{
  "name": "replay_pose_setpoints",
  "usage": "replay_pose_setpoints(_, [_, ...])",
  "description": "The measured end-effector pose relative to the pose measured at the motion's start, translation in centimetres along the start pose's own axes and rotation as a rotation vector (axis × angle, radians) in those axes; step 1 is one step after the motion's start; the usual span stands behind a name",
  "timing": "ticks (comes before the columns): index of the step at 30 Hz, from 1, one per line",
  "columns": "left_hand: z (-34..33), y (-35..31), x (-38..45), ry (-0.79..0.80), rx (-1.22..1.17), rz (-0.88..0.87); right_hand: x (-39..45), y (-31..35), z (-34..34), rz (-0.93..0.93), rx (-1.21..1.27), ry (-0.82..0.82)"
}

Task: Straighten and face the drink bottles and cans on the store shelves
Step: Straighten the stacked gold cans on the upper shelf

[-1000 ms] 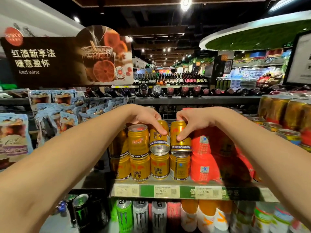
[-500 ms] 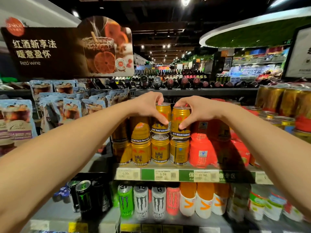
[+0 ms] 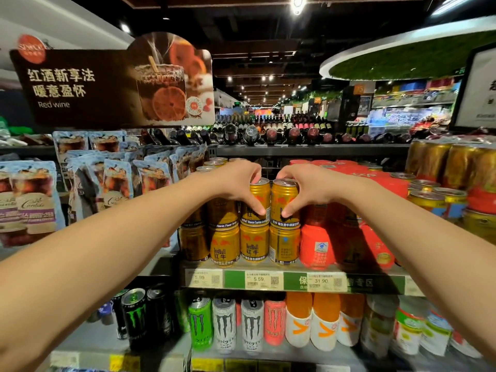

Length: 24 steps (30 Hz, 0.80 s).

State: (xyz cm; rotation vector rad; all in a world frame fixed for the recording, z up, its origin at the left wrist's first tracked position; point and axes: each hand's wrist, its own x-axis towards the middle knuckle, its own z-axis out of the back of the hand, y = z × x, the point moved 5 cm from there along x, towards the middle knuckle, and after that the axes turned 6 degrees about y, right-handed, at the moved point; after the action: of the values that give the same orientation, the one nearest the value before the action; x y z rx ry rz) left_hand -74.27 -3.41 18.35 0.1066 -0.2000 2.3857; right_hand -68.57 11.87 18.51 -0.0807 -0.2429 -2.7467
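**2 top cans in hand, stack at risk**

The left hand (image 3: 239, 187) grasps the left top can (image 3: 259, 201), thumb down its front and fingers curled over the rim. The right hand (image 3: 303, 189) grasps the right top can (image 3: 284, 204) the same way. Both gold cans stand upright, side by side and touching or nearly so, each stacked on a lower can (image 3: 254, 244) in the front row of the shelf (image 3: 292, 281). A price strip runs along the shelf edge below them.

The left top can shows English text on its band while the right shows Chinese, so by my reading the labels do not yet match; the step in hand looks like turning them to face front.

What could go wrong:
- The top cans rest only on the rims of the cans beneath. A twist with sideways push could slide one off its seat and tip it forward off the shelf.
- Turning both at once, where they meet, could make one drag the other round and spoil its facing.
- Downward pressure off centre could shift the lower row, which already faces front.
- The red packs (image 3: 316, 245) sit just beside the right column; a nudge that way could knock them askew.
- The thumbs cover part of each label, so facing is hard to judge until the grip loosens.
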Motion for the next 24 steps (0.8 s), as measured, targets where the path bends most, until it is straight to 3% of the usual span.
replay_pose_setpoints(6, [1.1, 0.4, -0.2, 0.088, -0.061, 0.004, 0.0, -0.4, 0.1, -0.007, 0.035, 0.060])
replay_pose_setpoints(19, [1.2, 0.3, -1.2, 0.070, -0.135, 0.034, -0.6, -0.3, 0.1, -0.031, 0.000, 0.039])
replay_pose_setpoints(21, [1.4, -0.4, -2.2, 0.004, -0.173, 0.026, -1.1, -0.1, 0.2, -0.053, -0.117, -0.020])
replay_pose_setpoints(24, [1.8, -2.3, -4.8, -0.278, -0.202, -0.086, -2.8, 0.8, 0.3, 0.047, -0.056, -0.243])
